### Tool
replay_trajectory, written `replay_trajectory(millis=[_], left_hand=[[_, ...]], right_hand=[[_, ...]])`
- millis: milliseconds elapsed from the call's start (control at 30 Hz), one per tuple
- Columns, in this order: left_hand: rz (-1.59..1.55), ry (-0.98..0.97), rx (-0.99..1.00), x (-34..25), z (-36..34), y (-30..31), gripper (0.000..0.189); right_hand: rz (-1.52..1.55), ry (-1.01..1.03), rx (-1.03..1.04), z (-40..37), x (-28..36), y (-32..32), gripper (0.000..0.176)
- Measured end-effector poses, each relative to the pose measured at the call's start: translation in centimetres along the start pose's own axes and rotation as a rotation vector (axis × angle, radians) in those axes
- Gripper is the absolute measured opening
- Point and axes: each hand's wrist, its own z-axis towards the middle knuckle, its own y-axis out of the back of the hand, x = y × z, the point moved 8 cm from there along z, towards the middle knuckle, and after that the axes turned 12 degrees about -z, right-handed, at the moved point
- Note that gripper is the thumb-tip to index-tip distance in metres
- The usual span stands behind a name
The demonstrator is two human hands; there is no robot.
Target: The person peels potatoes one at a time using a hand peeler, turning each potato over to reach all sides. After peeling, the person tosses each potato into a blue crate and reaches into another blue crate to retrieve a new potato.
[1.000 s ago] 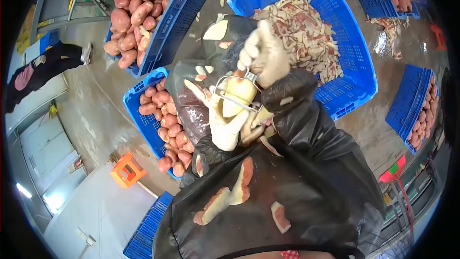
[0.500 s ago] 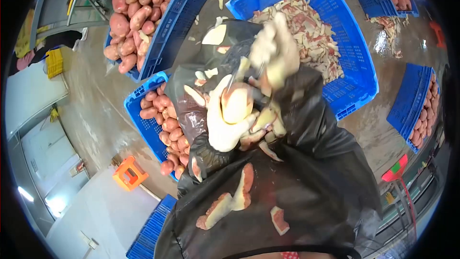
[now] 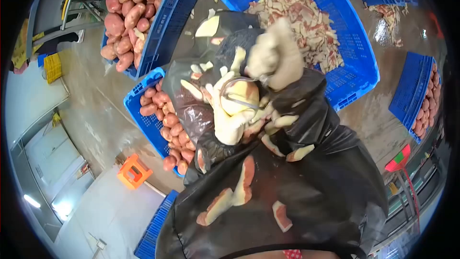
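In a pale glove, my left hand is wrapped round a mostly peeled potato over my lap. My right hand, also gloved and slightly blurred, is closed on a peeler, whose curved metal frame lies across the potato. Peel strips lie around both hands. More peelings rest on the black apron. Just beyond my right hand, a blue crate holds a heap of peelings.
Red potatoes fill a blue crate at the upper left and a lower one beside my left arm. Other blue crates stand at the right. An orange stool and a red-and-green broom are farther out.
The peeler has moved from above the potato onto its face. More peel strips lie on the apron below my right hand. The view has shifted slightly.
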Motion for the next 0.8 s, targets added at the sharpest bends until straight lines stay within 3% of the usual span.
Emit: replay_trajectory(millis=[33, 100, 133, 233, 267, 367, 433, 500, 533, 567, 633, 700, 733, 767, 800], left_hand=[[0.002, 0.05, 0.007, 0.1, 0.0, 0.3, 0.085], [-0.087, -0.012, 0.016, -0.5, 0.6, -0.5, 0.085], [-0.089, -0.02, 0.024, -0.4, 0.7, -0.3, 0.085], [-0.204, 0.019, 0.04, 0.4, 0.3, 0.5, 0.083], [-0.301, 0.091, 0.017, 0.7, -0.1, 0.6, 0.083], [-0.474, 0.155, 0.036, 0.6, 0.1, 0.4, 0.081], [-0.626, 0.244, 0.183, 0.9, 0.0, -0.2, 0.082], [-0.577, 0.185, 0.086, 0.5, -0.4, 0.5, 0.083], [-0.642, 0.281, 0.153, 0.8, -0.6, 0.3, 0.084], [-0.706, 0.372, 0.222, 1.1, -0.9, 0.0, 0.085], [-0.66, 0.225, 0.132, -0.8, -0.5, -2.5, 0.081], [-0.636, 0.265, -0.055, 0.6, -1.3, -0.9, 0.084], [-0.697, 0.39, 0.056, 1.5, -2.0, -0.9, 0.082], [-0.494, 0.116, 0.027, -0.4, -1.5, -2.7, 0.076], [-0.173, 0.167, 0.079, -0.7, -1.5, -3.0, 0.076]], right_hand=[[-0.171, 0.035, -0.218, 0.0, 0.1, -0.9, 0.041], [0.121, -0.009, -0.4, 3.6, -1.3, 5.2, 0.041], [0.126, 0.064, -0.416, 4.1, 0.3, 6.1, 0.04], [0.102, -0.009, 0.067, 0.8, -0.6, -0.7, 0.04], [-0.076, -0.032, -0.242, 0.7, -0.4, -0.4, 0.039], [0.163, 0.088, -0.369, 4.4, 0.4, 6.0, 0.038], [0.329, 0.094, 0.082, 1.5, 0.8, -0.4, 0.039], [0.008, -0.033, -0.175, 1.0, -0.7, -1.1, 0.039], [0.156, -0.042, -0.271, 2.6, -1.0, 1.4, 0.039], [0.085, 0.077, -0.37, 4.2, -0.5, 4.8, 0.039], [0.254, 0.129, -0.064, 3.1, 1.6, 2.7, 0.041], [0.392, 0.088, 0.144, 0.8, 0.7, -2.7, 0.042], [0.334, 0.024, 0.081, 0.6, -0.4, -3.0, 0.041], [0.274, -0.038, 0.018, 0.7, -1.1, -2.9, 0.04], [0.324, -0.083, -0.025, 0.6, -1.6, -3.0, 0.038]])
